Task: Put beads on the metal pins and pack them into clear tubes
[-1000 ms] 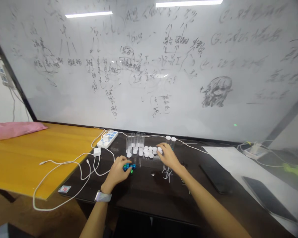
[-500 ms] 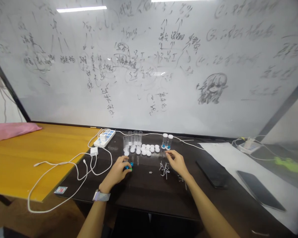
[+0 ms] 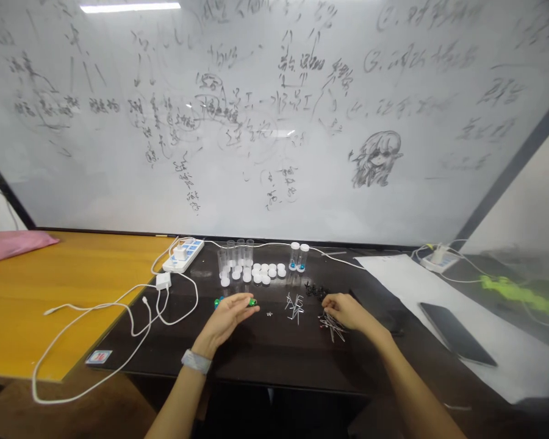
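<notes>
My left hand pinches a small shiny green ball between thumb and fingertips, raised over the dark table. Behind its knuckles another green ball and a bit of blue show, partly hidden. My right hand is closed, fingertips down at a pile of thin metal pins; whether one is between them I cannot make out. Small black pieces lie just beyond it. Between the hands are bent metal rods and a few tiny silver bits.
Clear tubes stand behind white caps. Two capped tubes with blue balls inside stand to their right. A power strip with white cables is at left; a phone lies on white paper at right.
My left hand has lifted a green ball from beside the blue ones and turned palm up. My right hand has moved right and nearer, from near the capped tubes to the pin pile.
</notes>
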`<state>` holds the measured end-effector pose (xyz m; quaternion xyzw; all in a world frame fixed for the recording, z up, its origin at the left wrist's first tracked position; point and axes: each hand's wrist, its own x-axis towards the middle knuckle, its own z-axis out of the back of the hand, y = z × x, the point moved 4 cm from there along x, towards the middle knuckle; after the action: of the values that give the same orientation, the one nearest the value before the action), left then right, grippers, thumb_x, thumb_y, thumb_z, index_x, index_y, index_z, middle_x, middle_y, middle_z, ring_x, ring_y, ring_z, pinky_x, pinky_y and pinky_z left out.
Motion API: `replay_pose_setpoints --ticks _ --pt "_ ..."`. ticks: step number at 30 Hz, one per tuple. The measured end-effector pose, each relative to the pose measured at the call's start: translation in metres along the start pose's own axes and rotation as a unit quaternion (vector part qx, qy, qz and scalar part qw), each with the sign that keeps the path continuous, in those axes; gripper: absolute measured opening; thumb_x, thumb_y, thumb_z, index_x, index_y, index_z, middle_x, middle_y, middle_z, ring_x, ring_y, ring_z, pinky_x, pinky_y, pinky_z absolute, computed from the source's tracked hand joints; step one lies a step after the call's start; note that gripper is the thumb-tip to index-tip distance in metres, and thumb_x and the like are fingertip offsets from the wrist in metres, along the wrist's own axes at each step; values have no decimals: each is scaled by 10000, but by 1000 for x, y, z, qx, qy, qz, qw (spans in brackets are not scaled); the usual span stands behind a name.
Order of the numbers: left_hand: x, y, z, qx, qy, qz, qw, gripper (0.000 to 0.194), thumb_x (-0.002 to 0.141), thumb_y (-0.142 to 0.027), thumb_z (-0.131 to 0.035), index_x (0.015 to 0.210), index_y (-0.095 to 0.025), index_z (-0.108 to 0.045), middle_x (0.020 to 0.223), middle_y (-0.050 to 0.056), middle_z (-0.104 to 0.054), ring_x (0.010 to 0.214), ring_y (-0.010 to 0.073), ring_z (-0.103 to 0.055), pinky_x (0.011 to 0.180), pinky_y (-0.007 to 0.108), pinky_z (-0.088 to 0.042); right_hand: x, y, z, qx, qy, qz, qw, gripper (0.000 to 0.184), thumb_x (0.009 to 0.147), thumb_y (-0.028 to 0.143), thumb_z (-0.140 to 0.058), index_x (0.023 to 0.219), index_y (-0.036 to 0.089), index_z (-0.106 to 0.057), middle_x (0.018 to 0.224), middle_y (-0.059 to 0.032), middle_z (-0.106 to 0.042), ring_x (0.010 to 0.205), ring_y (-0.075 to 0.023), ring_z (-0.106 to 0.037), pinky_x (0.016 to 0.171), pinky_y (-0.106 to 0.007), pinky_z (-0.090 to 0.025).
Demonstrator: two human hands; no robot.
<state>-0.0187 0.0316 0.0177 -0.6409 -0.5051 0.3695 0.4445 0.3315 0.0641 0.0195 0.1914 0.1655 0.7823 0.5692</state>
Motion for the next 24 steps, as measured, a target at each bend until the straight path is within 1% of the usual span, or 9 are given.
replay_pose_setpoints --ticks 2,5,7,9,13,15,18,22,24 --pt "3 10 -1 -36 -1 29 999 231 804 -274 -783 970 -121 -732 1051 119 -729 994 229 -717 1007 358 -540 5 -12 -3 -9 -7 -46 999 98 768 206 -648 789 202 -744 767 -56 -758 714 -213 -707 644 -258 -465" --pt "5 21 0 -63 -16 59 996 207 798 -252 -791 955 -126 -747 1033 119 -738 956 206 -720 995 339 -543 16 -24 -8 -17 -2 -102 995 39 722 228 -714 700 209 -740 725 -53 -755 693 -212 -712 611 -249 -461" --pt "7 25 1 -65 -15 59 996 214 794 -254 -796 965 -132 -754 1018 119 -745 935 191 -716 980 328 -543 23 -28 -10 -26 4 -123 992 79 694 239 -742 621 212 -723 684 -52 -744 675 -218 -711 594 -252 -456" --pt "8 26 1 -56 -5 44 997 241 782 -268 -806 976 -133 -757 1009 120 -749 928 181 -708 978 321 -531 28 -29 -12 -32 13 -136 990 155 676 233 -749 536 212 -687 618 -53 -720 640 -223 -706 572 -258 -448" --pt "8 26 -1 -25 1 26 999 347 714 -311 -855 996 -134 -757 1006 122 -752 899 176 -699 960 333 -513 33 -29 -15 -37 20 -141 989 257 659 231 -741 438 212 -610 510 -43 -657 551 -213 -680 524 -256 -433" --pt "7 26 -2 -17 3 28 999 384 678 -329 -875 991 -140 -758 1005 123 -753 888 177 -697 946 337 -509 33 -30 -16 -40 13 -142 989 249 659 255 -741 451 217 -609 488 -29 -635 527 -204 -669 515 -251 -436" --pt "7 26 -4 -18 10 26 999 397 651 -347 -888 972 -148 -764 1002 116 -754 879 177 -691 930 337 -504 35 -32 -17 -47 3 -149 988 186 660 272 -743 514 216 -643 500 -25 -637 539 -206 -672 529 -253 -448" --pt "8 27 -4 -16 11 26 999 410 635 -353 -895 971 -154 -768 983 103 -755 865 165 -682 919 324 -491 39 -32 -22 -54 1 -161 986 76 662 247 -732 620 193 -698 574 -59 -680 610 -221 -692 567 -257 -453" --pt "9 29 -4 -15 9 27 999 410 640 -352 -892 976 -152 -767 985 105 -754 880 168 -680 929 325 -482 41 -31 -24 -56 1 -166 985 59 675 240 -714 670 181 -716 622 -80 -702 651 -225 -698 578 -251 -447"
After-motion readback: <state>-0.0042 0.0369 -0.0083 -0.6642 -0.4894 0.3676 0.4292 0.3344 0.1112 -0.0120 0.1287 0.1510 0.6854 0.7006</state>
